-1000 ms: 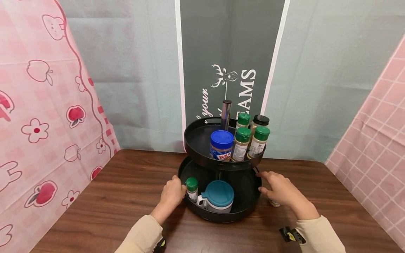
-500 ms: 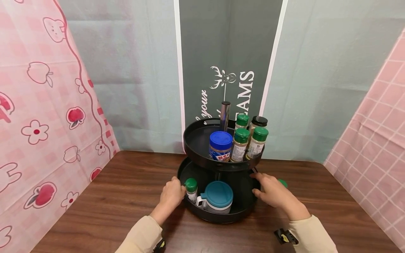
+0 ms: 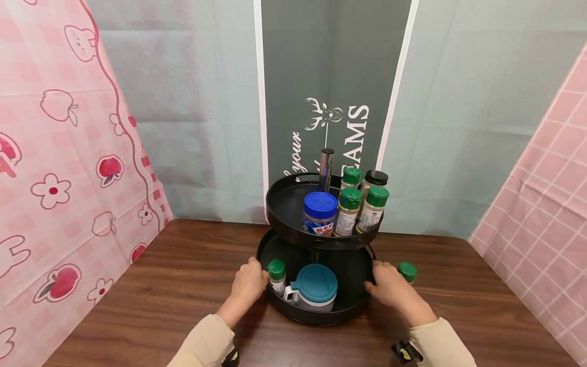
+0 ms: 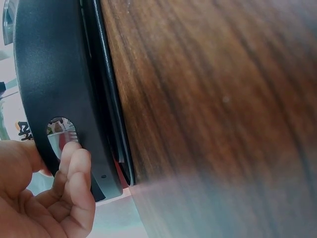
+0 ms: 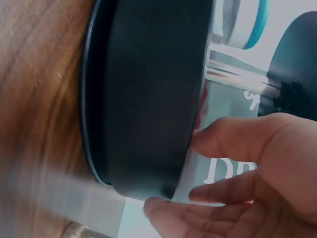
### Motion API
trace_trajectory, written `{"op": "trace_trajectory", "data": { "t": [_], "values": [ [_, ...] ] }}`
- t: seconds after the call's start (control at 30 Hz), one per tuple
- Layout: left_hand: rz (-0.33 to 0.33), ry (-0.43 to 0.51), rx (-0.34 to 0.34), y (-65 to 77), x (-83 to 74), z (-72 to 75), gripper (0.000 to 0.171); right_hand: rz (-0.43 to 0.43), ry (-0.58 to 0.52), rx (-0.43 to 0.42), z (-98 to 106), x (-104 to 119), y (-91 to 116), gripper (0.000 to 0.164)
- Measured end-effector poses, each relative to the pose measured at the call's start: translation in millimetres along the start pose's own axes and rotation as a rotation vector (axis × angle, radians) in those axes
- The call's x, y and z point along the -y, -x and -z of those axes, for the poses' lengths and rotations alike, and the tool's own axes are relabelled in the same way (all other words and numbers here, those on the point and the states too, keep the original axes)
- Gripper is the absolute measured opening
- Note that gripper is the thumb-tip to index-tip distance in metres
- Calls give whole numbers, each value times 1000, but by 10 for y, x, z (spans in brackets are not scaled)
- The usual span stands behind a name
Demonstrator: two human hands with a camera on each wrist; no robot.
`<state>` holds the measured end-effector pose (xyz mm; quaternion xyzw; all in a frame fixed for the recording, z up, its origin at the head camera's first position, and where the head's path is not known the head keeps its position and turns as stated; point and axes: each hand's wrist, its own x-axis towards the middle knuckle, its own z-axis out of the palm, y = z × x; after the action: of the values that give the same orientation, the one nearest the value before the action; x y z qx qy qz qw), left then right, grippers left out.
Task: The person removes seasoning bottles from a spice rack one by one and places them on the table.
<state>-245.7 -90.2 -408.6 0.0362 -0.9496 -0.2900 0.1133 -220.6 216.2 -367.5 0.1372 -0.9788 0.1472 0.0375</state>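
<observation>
A black two-tier spice rack (image 3: 316, 320) with a metal centre post stands on the table. My left hand (image 3: 249, 281) grips the left rim of its lower tray, thumb inside and curled fingers at the outer wall beside an oval cutout, as the left wrist view shows. On the right rim my right hand (image 3: 390, 285) holds the same tray between thumb and fingers. Inside the lower tray are a green-capped spice bottle (image 3: 277, 278) and a blue-lidded seasoning jar (image 3: 316, 285) with a white handle. The upper tray (image 3: 289, 204) carries a blue-lidded jar (image 3: 320, 214) and several spice bottles (image 3: 347, 211).
Another green-capped bottle (image 3: 407, 271) stands on the wooden table (image 3: 183, 275) just beyond my right hand, partly hidden by it. Behind is a grey-green cloth (image 3: 206, 127). Pink cloths hang at the left (image 3: 69, 153) and right sides.
My right hand has moved left and closed in on the lower tray's right rim, uncovering the green cap of the bottle behind it. The left hand keeps its place.
</observation>
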Motion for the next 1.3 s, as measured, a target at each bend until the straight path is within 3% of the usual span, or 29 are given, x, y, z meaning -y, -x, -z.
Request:
{"op": "trace_trajectory", "data": {
  "t": [0.27,0.53,0.7,1.0,1.3],
  "values": [
    [-14,9,10,-10,0,16,17,-201,-57,142,-34,27,-29,63],
    [-42,21,29,-21,18,39,18,-265,-277,141,-100,-31,-3,55],
    [-54,31,55,-17,21,64,19,-295,-377,141,-168,-40,-12,69],
    [-77,23,66,-25,16,82,18,-311,-379,142,-204,-41,-17,78],
    [-57,19,54,-6,9,68,18,-300,-293,148,-205,-30,-31,81]
  ]
}}
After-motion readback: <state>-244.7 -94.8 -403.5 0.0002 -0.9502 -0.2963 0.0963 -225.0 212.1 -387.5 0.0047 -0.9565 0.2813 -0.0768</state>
